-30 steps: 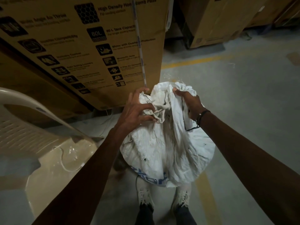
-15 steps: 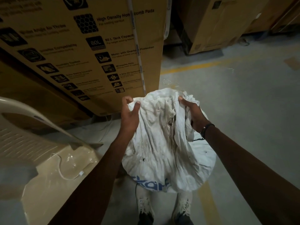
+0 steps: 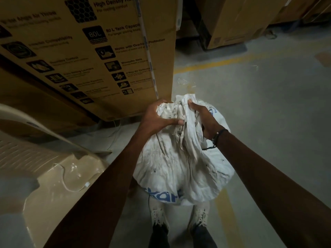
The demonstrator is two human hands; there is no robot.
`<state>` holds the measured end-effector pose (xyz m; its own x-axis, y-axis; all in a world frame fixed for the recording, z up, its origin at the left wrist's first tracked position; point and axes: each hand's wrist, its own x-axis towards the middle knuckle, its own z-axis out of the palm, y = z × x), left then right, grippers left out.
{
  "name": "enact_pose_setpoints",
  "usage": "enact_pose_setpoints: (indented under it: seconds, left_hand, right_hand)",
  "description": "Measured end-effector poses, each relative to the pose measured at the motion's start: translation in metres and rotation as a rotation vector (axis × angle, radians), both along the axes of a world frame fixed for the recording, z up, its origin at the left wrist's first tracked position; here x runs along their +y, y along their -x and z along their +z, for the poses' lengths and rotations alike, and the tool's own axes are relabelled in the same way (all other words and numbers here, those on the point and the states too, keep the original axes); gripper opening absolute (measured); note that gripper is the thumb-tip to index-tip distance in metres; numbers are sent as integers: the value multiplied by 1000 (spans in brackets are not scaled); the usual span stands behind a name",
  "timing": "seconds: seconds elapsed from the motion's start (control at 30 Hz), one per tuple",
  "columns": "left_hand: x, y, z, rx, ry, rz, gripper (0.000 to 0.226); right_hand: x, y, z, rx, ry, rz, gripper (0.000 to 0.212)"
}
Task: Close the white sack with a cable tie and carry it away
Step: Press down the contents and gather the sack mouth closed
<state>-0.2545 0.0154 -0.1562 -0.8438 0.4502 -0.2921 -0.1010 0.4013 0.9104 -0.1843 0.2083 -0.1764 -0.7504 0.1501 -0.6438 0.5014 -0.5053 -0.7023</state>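
Observation:
A crumpled white sack (image 3: pixel 180 165) with blue print near its bottom stands on the floor in front of my feet. Its mouth is bunched together at the top. My left hand (image 3: pixel 157 116) grips the gathered cloth from the left, thumb lying across the folds. My right hand (image 3: pixel 204 119) grips the bunched mouth from the right; a dark cord bracelet sits on that wrist. A pale cable tie (image 3: pixel 71 178) lies in a loop on the seat of the chair to my left.
A tall printed cardboard box (image 3: pixel 100 51) stands right behind the sack on the left. A beige plastic chair (image 3: pixel 44 176) is at my left side. More cartons (image 3: pixel 241 20) stand at the back right. Grey concrete floor (image 3: pixel 268 104) with yellow lines spreads to the right.
Both hands have drawn closer together on the sack's mouth, bunching it tighter. My left hand went from a flat hold on the edge to a full grip with the thumb across.

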Motion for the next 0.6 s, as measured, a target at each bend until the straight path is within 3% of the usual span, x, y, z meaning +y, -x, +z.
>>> enact_pose_setpoints:
  seconds: [0.07,0.2,0.33,0.4,0.47,0.53,0.6]
  left_hand:
    - [4,0,-4,13,23,-11,52]
    - [13,1,-9,86,124,24,53]
    - [18,-3,-6,-72,-78,142,31]
    - [24,-5,-5,-171,-119,236,19]
    - [32,-9,-6,-257,-105,312,5]
    - [39,-12,-6,-309,-95,347,2]
    - [46,-12,-8,-355,-107,339,13]
  right_hand:
    - [3,1,3,-23,24,-5,56]
    - [6,1,6,-23,52,43,54]
    - [12,-1,-8,26,-48,24,79]
    - [16,-6,-21,57,-84,17,66]
    - [14,-15,-24,27,-94,42,70]
    - [8,-24,-25,31,-36,56,83]
    - [-1,-32,-20,38,-25,54,79]
